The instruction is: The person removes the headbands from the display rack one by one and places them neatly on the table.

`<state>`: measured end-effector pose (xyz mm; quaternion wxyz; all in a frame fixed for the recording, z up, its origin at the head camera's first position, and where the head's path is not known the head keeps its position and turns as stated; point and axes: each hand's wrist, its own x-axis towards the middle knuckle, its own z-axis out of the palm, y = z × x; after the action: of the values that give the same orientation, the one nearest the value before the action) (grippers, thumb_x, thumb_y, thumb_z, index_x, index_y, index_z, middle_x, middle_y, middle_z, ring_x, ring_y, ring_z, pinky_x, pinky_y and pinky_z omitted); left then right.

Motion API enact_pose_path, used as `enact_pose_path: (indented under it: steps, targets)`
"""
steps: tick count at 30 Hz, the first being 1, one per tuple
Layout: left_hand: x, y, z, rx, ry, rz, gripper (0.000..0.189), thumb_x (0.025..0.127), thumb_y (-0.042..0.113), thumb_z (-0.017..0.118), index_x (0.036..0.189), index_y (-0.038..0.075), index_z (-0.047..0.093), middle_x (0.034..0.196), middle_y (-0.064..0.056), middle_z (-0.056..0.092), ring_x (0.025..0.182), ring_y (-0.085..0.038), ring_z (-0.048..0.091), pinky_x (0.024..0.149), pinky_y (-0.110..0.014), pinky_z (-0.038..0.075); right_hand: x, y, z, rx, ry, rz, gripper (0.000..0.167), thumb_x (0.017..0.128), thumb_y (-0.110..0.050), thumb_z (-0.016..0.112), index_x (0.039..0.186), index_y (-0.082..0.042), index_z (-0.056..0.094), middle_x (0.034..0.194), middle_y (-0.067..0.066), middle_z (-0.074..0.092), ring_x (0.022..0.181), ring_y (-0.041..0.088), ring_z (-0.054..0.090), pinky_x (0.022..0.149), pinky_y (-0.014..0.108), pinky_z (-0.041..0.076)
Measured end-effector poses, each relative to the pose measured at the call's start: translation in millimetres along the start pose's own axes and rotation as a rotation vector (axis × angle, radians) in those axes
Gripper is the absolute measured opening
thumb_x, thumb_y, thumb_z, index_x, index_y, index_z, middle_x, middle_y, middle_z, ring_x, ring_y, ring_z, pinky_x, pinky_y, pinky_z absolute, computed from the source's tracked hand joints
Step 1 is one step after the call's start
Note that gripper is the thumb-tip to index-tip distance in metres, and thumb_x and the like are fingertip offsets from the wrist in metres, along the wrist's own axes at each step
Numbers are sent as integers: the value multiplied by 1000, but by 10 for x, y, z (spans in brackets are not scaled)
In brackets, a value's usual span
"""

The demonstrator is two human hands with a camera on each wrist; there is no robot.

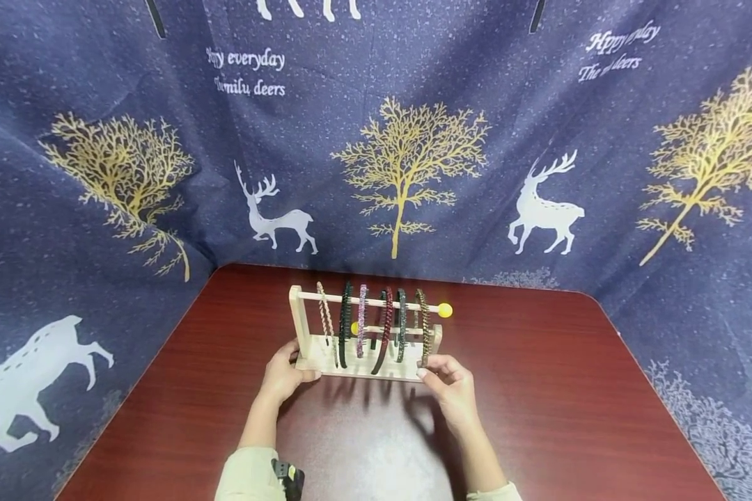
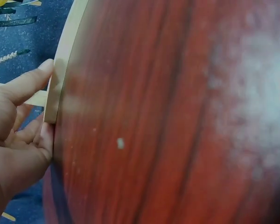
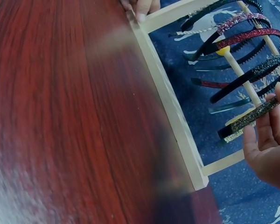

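Gripping, both hands. Right hand [image 1: 454, 390]: thumb and fingers pinch the gold headband [image 1: 425, 325] near its lower end, while it hangs over the upper bar [image 1: 436, 307] of the wooden rack [image 1: 355, 371]. Left hand [image 1: 283, 374]: clasps the rack's left base corner, thumb in front; bracing, I'd say.

Step in hand, by my judgement: setting or adjusting the gold band, outermost of the row. Next move would call for a steady base and a light touch, so the band isn't dragged along.

Along the bar, leftward: grey-green headband [image 1: 403, 320], dark red headband [image 1: 387, 325], pink headband [image 1: 361, 327], black headband [image 1: 344, 327], cream twisted headband [image 1: 327, 320]. Narrow gaps. Yellow ball [image 1: 445, 310] caps the bar's right end, just past the gold band.

Rack stands on the red-brown tabletop [image 1: 551, 403], toward its far edge; patterned cloth [image 1: 326, 125] hangs behind, so least room there. Wide room to either side and on the near side.
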<state>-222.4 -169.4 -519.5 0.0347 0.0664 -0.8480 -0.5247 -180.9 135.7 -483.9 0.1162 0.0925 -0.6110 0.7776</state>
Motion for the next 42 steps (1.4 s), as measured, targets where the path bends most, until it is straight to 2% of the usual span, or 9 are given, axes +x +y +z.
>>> enact_pose_path:
  steps: [6,12,20,25,30,35,42]
  targets:
    - [27,-40,-10,67,13,42,75,59,3,84,127,-3,52,112,-22,58,100,-37,59,85,-44,48,-9,11,32,14,37,18,21,75,15,64,89,21,50,80,3,67,74,12,61,67,22,52]
    - [1,-18,-29,28,-6,27,75,61,4,82,128,-5,50,115,-24,56,100,-38,59,83,-42,49,6,0,52,22,23,-15,17,75,18,62,88,20,50,81,5,67,75,13,62,67,22,52]
    - [-14,-4,-12,3,-12,25,71,63,3,81,127,-6,50,115,-24,56,102,-39,58,83,-43,49,101,-152,67,28,-26,-124,13,76,18,62,84,12,54,81,5,67,73,13,62,65,21,50]
    - [-9,-9,-10,-1,-10,29,71,63,3,81,126,-6,51,114,-24,55,101,-39,58,83,-42,50,101,-213,68,37,-29,-138,14,76,18,62,85,17,52,81,6,67,73,13,61,66,22,50]
    - [-20,-33,2,-5,-11,30,72,63,3,81,127,-8,49,115,-26,54,101,-40,58,83,-43,50,62,-263,51,-20,-28,-161,14,76,19,62,86,18,52,81,8,66,72,13,60,63,21,49]
    - [-32,-43,30,3,-2,43,71,63,2,81,127,-8,49,116,-26,53,100,-40,58,83,-42,50,42,-382,-15,-91,34,-163,14,74,20,63,85,15,56,76,6,64,69,12,57,60,19,47]
    - [-11,-29,4,16,15,51,70,63,1,80,126,-8,50,116,-26,54,100,-40,59,82,-42,50,120,-525,-174,-177,67,-233,12,76,18,64,86,13,58,78,5,67,70,13,58,65,20,47]
